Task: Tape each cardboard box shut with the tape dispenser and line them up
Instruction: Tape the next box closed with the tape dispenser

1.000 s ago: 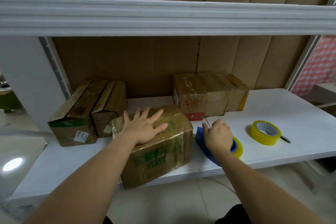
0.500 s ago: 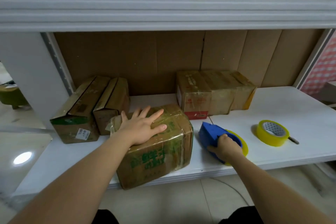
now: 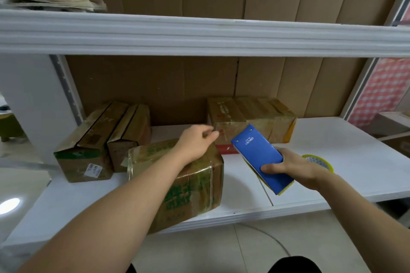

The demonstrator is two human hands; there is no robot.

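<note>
Now the tape dispenser (image 3: 261,159) is off the shelf (image 3: 346,162) and up in my right hand (image 3: 295,167), where half a second ago it lay on the board beside the box and I was only closing my fingers on it. I grip it by its near end, thumb across the blue face, nose pointing toward the back of the shelf, just above the board near the front edge. My left hand (image 3: 196,143) has changed too: it was pressed flat on the top of the near box (image 3: 177,184), and now the fingers are curled and drawn together at the box's far right top corner. Whether they pinch a tape end or a flap I cannot tell, though the wrist rests on the box top. That box sits at the front edge of the shelf, slightly overhanging it, turned askew. I judge that taping starts now, with the dispenser coming to the left hand's corner. Two boxes on the left (image 3: 99,139) stand toward the back, a row of boxes (image 3: 250,115) is against the back panel at the middle, and a spare yellow roll (image 3: 319,162) lies partly behind my right hand.
</note>
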